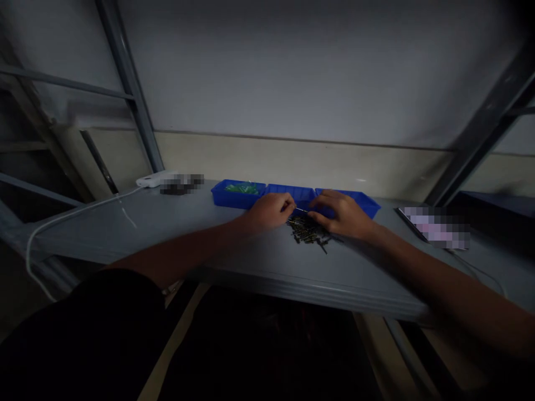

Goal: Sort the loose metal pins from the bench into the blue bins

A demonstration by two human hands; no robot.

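A: Nearest?
B: Dark sleeve [104, 317], lower L. Then table [234, 253], grey, front edge running across.
A: Mid-table?
B: Pile [308, 231] of small thin metal pcs, dark w/ brassy bits, loose on table, btwn the hands & a bit nearer. Its R side's partly hidden by R hand.
A: Hands?
B: L hand [268, 210]: fingers curled, tips pinched tog. on one end of thin rod [301, 210]. R hand [341, 216]: fingers bent, gap btwn thumb & index, at rod's other end; can't tell if it grips. Rod's just above pile, approx. level.
A: Behind?
B: 3 blue trays in a row, just past hands. L tray [232, 199]: green plastic bag [242, 188] inside. Mid tray [292, 193] & R tray [370, 206]: each partly hidden by hands.
A: Sides?
B: Far R, phone [438, 225], screen pixelated. Far L, white box [155, 179] w/ pale cord [124, 194] off table's L end; dark item [178, 186] beside it, pixelated.
A: Back?
B: Wall [292, 72], cream band low, grey above. Metal post [127, 72] on L.
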